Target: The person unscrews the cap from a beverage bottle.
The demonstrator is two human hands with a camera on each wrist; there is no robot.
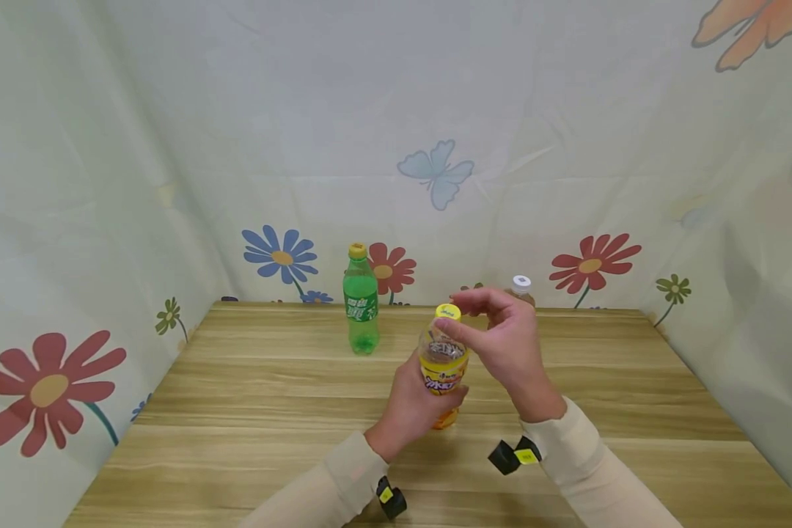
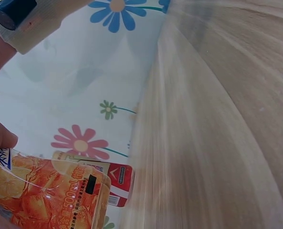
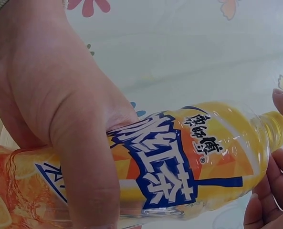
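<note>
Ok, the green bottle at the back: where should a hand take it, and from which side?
Take the green bottle around its labelled middle, coming from the front. It stands upright and alone on the table, its near side open; the cap is too small for a steady hold.

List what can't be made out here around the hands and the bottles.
- Third bottle: head view shows only its white cap; the right hand hides the body.
- Orange bottle: base hidden by the left hand in the head view; its cap is cut off by the edge in the right wrist view.
- Green bottle: label text too small.
- Table: blurred in the left wrist view.
</note>
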